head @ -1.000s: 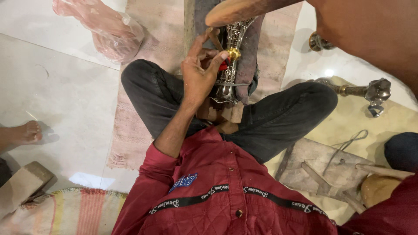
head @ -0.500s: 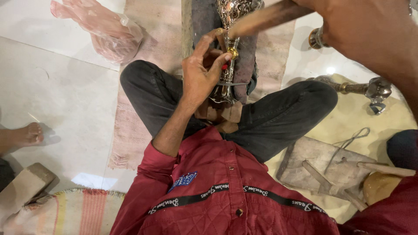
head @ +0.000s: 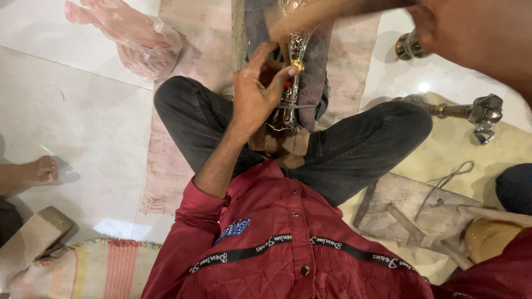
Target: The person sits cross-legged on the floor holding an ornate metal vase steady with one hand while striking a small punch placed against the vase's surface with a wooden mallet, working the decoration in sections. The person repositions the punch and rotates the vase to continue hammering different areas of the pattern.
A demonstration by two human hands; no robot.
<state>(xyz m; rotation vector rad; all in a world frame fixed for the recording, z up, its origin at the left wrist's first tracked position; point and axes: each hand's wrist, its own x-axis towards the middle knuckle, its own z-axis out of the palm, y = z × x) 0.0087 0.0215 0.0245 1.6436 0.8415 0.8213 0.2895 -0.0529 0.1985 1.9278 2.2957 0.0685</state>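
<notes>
Left hand pinching an ornate metal piece on a block, right hand raised above it.

The left hand is closed on the silver metal piece, thumb and forefinger meeting at its small gold knob with a red bead just beneath; the piece stands upright just past the fingertips, against a dark block between the crossed legs. The right hand, blurred, grips a wooden handle that crosses above the held piece. Far left of the grip lies a crumpled pink plastic bag. Below it, on the red shirt, sit a small blue rectangular label and a black printed band.
</notes>
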